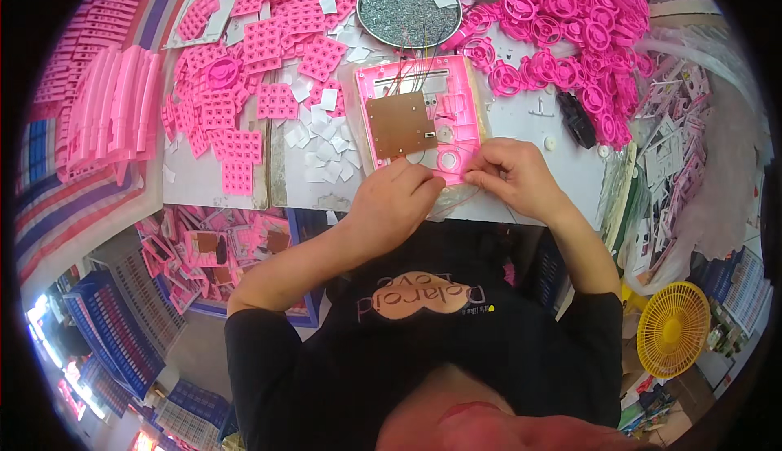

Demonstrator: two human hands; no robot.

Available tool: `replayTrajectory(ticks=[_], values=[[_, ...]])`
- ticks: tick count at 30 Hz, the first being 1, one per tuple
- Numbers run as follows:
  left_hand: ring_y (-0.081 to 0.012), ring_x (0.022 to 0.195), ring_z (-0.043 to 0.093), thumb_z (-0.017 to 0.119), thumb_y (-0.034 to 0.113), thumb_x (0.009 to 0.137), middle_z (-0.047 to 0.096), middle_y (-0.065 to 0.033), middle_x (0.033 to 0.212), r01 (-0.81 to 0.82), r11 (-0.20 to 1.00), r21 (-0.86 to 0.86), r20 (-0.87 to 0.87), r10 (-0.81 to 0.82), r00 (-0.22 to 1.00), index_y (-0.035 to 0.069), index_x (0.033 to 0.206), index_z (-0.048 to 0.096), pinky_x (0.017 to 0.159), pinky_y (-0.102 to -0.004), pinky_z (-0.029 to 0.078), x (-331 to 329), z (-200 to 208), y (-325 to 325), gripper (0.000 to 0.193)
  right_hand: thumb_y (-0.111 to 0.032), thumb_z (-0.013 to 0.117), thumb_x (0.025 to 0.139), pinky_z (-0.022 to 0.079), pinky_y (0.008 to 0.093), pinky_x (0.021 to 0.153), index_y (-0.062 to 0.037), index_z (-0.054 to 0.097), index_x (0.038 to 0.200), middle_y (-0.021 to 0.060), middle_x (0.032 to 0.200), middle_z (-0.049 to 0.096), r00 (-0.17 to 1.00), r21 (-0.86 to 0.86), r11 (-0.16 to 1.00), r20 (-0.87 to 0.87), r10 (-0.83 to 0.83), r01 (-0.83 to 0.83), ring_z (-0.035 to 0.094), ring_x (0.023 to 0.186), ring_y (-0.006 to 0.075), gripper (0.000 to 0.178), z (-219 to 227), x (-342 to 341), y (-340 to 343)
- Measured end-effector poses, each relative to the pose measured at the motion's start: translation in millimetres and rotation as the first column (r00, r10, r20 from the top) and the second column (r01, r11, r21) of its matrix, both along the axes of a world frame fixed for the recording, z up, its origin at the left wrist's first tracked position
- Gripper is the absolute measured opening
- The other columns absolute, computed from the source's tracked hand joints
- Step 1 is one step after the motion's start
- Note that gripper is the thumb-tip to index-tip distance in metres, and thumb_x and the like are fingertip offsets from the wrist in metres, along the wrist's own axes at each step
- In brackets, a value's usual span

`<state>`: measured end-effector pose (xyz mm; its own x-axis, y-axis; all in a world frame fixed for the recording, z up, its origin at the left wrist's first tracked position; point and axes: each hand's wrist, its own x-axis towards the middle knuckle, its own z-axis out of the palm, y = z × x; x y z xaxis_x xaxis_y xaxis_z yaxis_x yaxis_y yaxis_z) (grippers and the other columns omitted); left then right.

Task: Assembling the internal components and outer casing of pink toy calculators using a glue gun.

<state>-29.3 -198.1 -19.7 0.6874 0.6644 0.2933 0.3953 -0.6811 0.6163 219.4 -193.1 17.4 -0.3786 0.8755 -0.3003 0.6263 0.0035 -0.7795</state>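
Note:
A pink plastic housing (466,109) lies open side up near the table's front edge, on a clear plastic bag. Inside it, toward the left, sits a brown circuit board (401,125), with thin red and dark wires rising past the housing's far edge. A round pink ring shows at the near right of the housing. My left hand (397,201) is closed at the near edge, its thumb and finger pressed together. My right hand (515,176) pinches at the near right corner. A thin wire runs close below both hands; what either fingertip grips is too small to tell.
A round metal tray (363,11) of small screws stands behind the housing. Pink button pads (238,176) and white paper squares (326,154) spread to the left. Pink rings (562,68) pile up at the right, near a black part (577,121). A yellow fan (672,329) stands lower right.

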Motion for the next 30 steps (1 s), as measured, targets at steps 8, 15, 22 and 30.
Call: replayTrajectory(ticks=[8, 15, 22, 30], values=[[-0.0263, 0.081, 0.062, 0.072, 0.006, 0.079, 0.063, -0.0073, 0.095, 0.027, 1.000, -0.014, -0.023, -0.027, 0.999, 0.007, 0.105, 0.067, 0.070, -0.0388, 0.051, -2.9, -0.7, 3.7, 0.027, -0.010, 0.080, 0.076, 0.044, 0.0341, 0.049, -0.0046, 0.069, 0.092, 0.0026, 0.071, 0.056, 0.940, 0.719, 0.619, 0.148, 0.308, -0.316, 0.055, 0.063, 0.0205, 0.020, -26.7, 7.1, -3.2], [-0.0236, 0.080, 0.061, 0.068, 0.007, 0.077, 0.063, -0.0049, 0.097, 0.128, 0.990, 0.056, -0.097, -0.123, 0.988, 0.011, 0.121, 0.067, 0.067, -0.0365, 0.050, -2.5, 7.3, 8.1, 0.044, -0.012, 0.072, 0.079, 0.044, 0.0314, 0.046, -0.0064, 0.068, 0.121, -0.0010, 0.066, 0.053, 0.890, 0.587, 0.703, 0.429, 0.152, -0.403, 0.054, 0.062, 0.0156, 0.042, -15.9, 14.8, -43.1], [-0.0206, 0.080, 0.059, 0.063, 0.013, 0.080, 0.059, -0.0031, 0.095, 0.236, 0.966, 0.109, -0.227, -0.207, 0.952, 0.011, 0.131, 0.061, 0.067, -0.0353, 0.049, 3.8, 8.0, 9.2, 0.051, -0.019, 0.071, 0.084, 0.047, 0.0365, 0.049, -0.0108, 0.071, 0.120, 0.0045, 0.060, 0.059, 0.893, 0.365, 0.849, 0.383, 0.236, -0.381, 0.059, 0.051, 0.0226, 0.037, -2.4, 17.9, -32.5], [-0.0193, 0.081, 0.060, 0.062, 0.016, 0.081, 0.058, -0.0030, 0.092, 0.251, 0.956, 0.148, -0.319, -0.194, 0.928, 0.011, 0.129, 0.059, 0.068, -0.0344, 0.052, 10.3, 11.8, 9.0, 0.049, -0.024, 0.069, 0.087, 0.051, 0.0402, 0.059, -0.0047, 0.076, 0.092, 0.0152, 0.065, 0.067, 0.978, 0.370, 0.928, 0.171, -0.116, 0.046, 0.067, 0.059, 0.0300, 0.022, 0.2, -30.0, 72.7]])
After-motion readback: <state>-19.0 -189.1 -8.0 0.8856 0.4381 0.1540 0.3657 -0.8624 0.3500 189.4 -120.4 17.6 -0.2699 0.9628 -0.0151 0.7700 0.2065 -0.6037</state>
